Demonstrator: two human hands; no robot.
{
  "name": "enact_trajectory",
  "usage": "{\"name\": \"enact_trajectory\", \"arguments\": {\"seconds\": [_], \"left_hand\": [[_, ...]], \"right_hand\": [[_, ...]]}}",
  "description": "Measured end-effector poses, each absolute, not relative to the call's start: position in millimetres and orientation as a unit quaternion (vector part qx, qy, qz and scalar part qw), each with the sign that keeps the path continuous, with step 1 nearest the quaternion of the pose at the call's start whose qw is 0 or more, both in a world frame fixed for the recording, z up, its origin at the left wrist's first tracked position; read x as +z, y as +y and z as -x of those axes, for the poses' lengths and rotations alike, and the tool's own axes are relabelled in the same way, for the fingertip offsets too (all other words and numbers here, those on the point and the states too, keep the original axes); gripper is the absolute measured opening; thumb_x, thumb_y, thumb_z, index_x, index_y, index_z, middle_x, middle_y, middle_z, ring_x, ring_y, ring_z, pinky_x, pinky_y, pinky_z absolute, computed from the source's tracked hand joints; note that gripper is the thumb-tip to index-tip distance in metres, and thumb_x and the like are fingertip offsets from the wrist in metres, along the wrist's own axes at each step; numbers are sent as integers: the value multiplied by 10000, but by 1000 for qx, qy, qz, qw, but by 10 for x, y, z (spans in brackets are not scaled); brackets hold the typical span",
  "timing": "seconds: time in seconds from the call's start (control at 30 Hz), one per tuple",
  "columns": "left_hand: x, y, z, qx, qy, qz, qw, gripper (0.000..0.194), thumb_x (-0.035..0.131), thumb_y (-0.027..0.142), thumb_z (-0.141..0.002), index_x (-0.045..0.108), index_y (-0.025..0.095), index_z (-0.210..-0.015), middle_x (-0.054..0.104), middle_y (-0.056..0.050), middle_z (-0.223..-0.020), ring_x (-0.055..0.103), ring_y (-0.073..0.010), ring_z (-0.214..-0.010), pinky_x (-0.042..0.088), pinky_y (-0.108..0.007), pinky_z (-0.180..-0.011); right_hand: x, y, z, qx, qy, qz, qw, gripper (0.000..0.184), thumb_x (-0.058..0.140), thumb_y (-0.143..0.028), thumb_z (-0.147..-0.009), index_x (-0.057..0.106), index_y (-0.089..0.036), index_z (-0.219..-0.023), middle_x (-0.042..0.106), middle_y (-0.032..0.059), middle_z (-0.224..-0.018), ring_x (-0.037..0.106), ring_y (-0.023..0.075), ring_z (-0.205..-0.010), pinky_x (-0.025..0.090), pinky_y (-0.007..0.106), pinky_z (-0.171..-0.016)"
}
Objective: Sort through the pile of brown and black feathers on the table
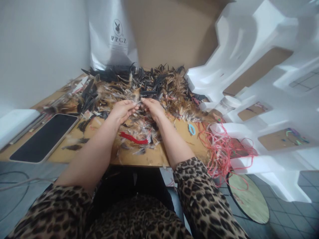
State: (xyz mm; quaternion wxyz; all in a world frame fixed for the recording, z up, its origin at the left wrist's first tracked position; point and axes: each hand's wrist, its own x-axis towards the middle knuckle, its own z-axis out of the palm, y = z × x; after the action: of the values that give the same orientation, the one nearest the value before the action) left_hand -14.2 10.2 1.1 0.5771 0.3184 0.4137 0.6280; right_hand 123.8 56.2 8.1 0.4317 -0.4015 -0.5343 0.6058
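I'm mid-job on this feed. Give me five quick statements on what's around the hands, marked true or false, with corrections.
1. The left hand and right hand are close together. True.
2. The phone lies to the right of both hands. False: it lies to their left.
3. The red strip lies nearer the person's body than both hands. True.
4. The light blue ring sits to the left of the left hand. False: it is on the table, to the right of the right hand.
5. Feathers are heaped on the table beyond the hands. True.
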Motion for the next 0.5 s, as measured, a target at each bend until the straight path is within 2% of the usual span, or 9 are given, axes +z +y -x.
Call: {"name": "enact_trajectory", "arguments": {"seconds": [0.07,0.17,0.37,0.5], "left_hand": [[9,105,142,631,415,-319,573,77,691,77,-664,615,79,-649,654,-58,-630,604,-62,-554,456,-117,-516],[10,106,141,634,415,-320,569,69,677,61,-664,611,82,-656,637,-43,-589,603,-62,-541,456,-116,-513],[25,96,127,633,442,-323,548,89,686,74,-664,597,83,-662,638,-47,-563,598,-66,-498,468,-122,-497],[43,83,114,635,455,-321,535,107,701,89,-653,598,84,-679,643,-44,-577,612,-73,-513,468,-119,-484]], "right_hand": [[76,555,-1250,625,-543,410,383,377,715,-492,-615,564,-151,-669,557,-45,-556,370,17,-395,224,157,-347],[64,533,-1241,652,-553,386,348,364,750,-450,-585,558,-148,-652,538,-54,-541,363,14,-390,220,150,-336],[32,522,-1174,661,-517,367,401,269,764,-244,-563,559,-157,-714,538,-72,-515,404,25,-403,251,139,-351],[13,541,-1151,656,-508,364,423,210,727,-224,-597,546,-147,-671,524,-65,-473,399,27,-397,263,144,-366]]}}
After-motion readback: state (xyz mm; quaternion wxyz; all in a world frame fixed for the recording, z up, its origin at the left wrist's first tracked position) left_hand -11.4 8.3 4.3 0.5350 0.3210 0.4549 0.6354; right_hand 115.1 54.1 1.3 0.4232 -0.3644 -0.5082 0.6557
